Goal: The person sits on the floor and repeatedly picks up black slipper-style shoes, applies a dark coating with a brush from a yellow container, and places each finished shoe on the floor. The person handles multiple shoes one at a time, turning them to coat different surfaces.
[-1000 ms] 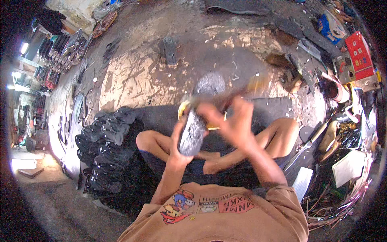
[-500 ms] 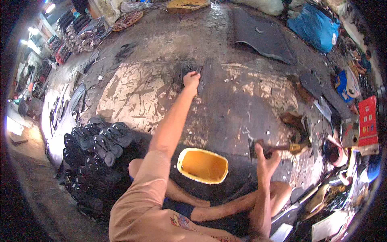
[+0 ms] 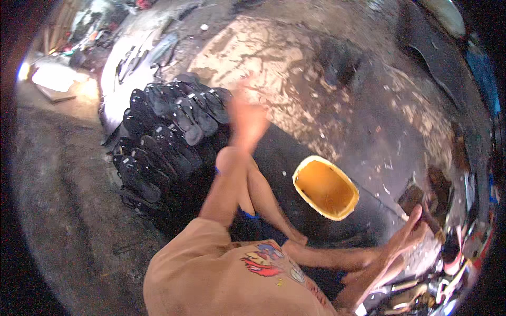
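My left hand (image 3: 249, 118), smeared by motion, is over the near left side of the work surface, beside a pile of black flip-flops (image 3: 184, 118). Its fingers are too blurred to show whether they hold anything. Off to the right, my right hand (image 3: 412, 231) is closed round a hammer, its dark head (image 3: 410, 199) showing past my thumb. Between my hands and in front of my crossed legs stands a yellow tub (image 3: 327, 187) with a pale rim and an orange-yellow inside.
A worn dark mat (image 3: 369, 142) with pale patches covers the floor ahead. At the far right lies a large dark sheet (image 3: 429, 58), and a blue bag (image 3: 484, 79) shows beyond it. Assorted tools and scraps (image 3: 416, 295) crowd the lower right. Bare floor (image 3: 68, 210) runs along the left.
My view has swung to the left. My left hand has drawn back from far out on the mat to beside the flip-flop pile. The right hand keeps the hammer.
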The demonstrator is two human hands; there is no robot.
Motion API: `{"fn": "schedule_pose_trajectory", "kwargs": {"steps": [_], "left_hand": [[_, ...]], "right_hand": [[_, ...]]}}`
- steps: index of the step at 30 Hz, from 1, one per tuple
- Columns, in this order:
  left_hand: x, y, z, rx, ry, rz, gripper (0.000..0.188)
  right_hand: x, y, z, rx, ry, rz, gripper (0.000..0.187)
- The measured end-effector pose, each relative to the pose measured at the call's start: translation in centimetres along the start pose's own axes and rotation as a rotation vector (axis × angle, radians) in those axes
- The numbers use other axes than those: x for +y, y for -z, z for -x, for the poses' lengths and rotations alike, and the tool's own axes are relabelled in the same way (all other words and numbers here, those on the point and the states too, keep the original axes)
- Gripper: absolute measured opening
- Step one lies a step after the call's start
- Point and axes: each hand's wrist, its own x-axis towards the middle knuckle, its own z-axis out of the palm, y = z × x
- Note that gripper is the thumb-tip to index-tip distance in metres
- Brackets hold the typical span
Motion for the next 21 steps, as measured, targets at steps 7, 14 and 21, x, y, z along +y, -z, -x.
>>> {"fn": "schedule_pose_trajectory", "kwargs": {"steps": [7,14,21], "left_hand": [[-22.0,21.0,2.6,0.038,0.425,-1.049,0.113],[-22.8,18.7,2.6,0.010,0.330,-0.951,0.107],[-16.6,21.2,3.8,0.205,0.191,-0.678,0.096]], "right_hand": [[-7.2,-4.6,9.2,-0.650,0.325,-0.020,0.020],[-2.9,-6.9,11.5,-0.533,0.749,0.148,0.021],[-3.3,-3.4,8.4,-0.303,0.221,-0.247,0.027]]}}
